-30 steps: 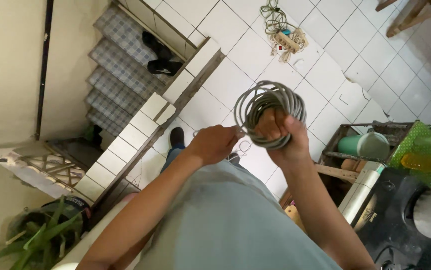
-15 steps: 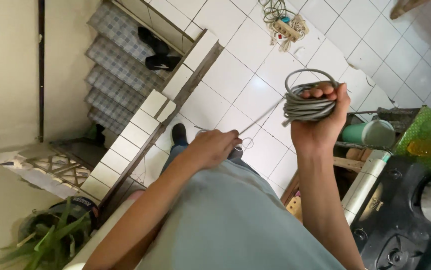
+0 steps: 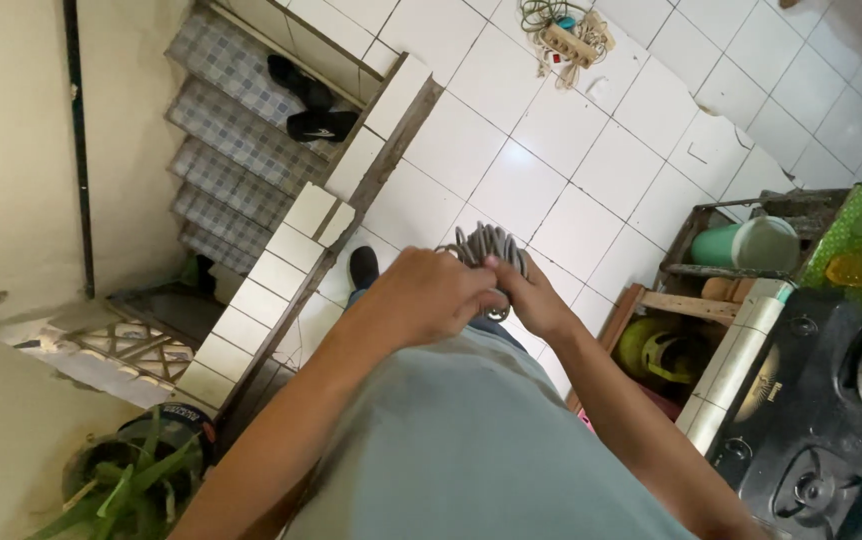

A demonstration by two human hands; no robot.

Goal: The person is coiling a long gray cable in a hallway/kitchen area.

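Head view: both hands meet low in front of my shirt, above the white floor (image 3: 561, 130). Right hand (image 3: 534, 298) has its grip closed around the grey cable coil (image 3: 483, 246); left hand (image 3: 429, 294) covers the coil's near side, fingers curled onto it. I judge I'm securing the bundle; next calls for tucking the loose end. That end is hidden under my fingers, and most loops too.

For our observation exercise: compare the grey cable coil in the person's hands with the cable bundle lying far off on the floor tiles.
The grey cable coil is gripped between the left hand and right hand; the floor cable bundle lies untouched. The grey cable coil is plain grey; the floor cable bundle is greenish, beside a power strip. Both are wound up.
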